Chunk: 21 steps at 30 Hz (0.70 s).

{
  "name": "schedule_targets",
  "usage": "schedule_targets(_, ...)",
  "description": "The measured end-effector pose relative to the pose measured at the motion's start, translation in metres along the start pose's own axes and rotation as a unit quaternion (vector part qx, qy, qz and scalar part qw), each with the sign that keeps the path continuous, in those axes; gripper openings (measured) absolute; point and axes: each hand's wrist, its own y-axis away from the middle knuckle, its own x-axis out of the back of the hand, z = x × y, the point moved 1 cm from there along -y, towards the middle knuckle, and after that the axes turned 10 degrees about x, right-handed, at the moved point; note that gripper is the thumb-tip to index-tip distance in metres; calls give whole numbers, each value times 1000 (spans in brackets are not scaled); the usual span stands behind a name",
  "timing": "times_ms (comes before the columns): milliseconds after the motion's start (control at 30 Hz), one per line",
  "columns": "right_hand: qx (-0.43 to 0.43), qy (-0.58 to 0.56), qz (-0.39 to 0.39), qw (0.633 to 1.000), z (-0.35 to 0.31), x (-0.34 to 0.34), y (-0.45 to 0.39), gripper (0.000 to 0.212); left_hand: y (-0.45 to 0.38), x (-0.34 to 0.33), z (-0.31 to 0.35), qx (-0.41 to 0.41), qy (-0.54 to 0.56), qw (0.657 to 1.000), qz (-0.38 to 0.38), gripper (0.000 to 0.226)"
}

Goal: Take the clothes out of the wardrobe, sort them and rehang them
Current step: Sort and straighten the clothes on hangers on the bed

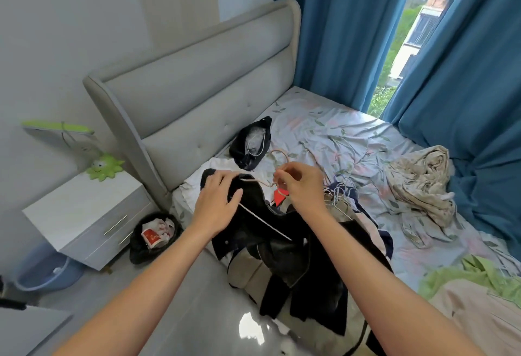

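Observation:
A black garment (284, 243) lies on a pile of clothes at the near edge of the bed (324, 135). A thin pale hanger (262, 221) is partly inside it. My left hand (217, 203) grips the garment's shoulder, its fingers curled over the fabric. My right hand (298, 183) pinches the hanger's hook above the collar. A bunch of wire hangers (338, 195) lies just right of that hand. A second black garment (251, 144) sits near the headboard.
A crumpled beige cloth (423, 186) and a green one (473, 274) lie on the right of the bed. A white nightstand (84, 214) with a green lamp (104, 166) and a black bin (155, 234) stand to the left. Blue curtains (465, 102) hang behind.

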Motion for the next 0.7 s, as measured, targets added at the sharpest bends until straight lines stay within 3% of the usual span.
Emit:
schedule_targets(100, -5, -40, -17, 999, 11, -23, -27, 19, -38, 1, -12, -23, -64, 997, 23, 44)
schedule_targets(200, 10, -58, -22, 998, 24, -42, -58, 19, -70, 4, -32, -15, -123, 992, -12, 44)
schedule_targets(367, 14, -51, -44, 998, 38, -70, -93, 13, -100, 13, -60, 24, -72, 997, -28, 37)
schedule_targets(467, 35, 18, -91, 995, 53, -70, -111, 3, -118, 15, -70, 49, -81, 995, -23, 42)
schedule_targets(633, -2, 237, -235, 943, 119, -61, -132, 48, -153, 17, -96, 57, -96, 993, -29, 43)
schedule_targets(700, -36, 269, -256, 928, 144, -73, -137, 37, -174, 16, -113, 48, -86, 994, -48, 42)
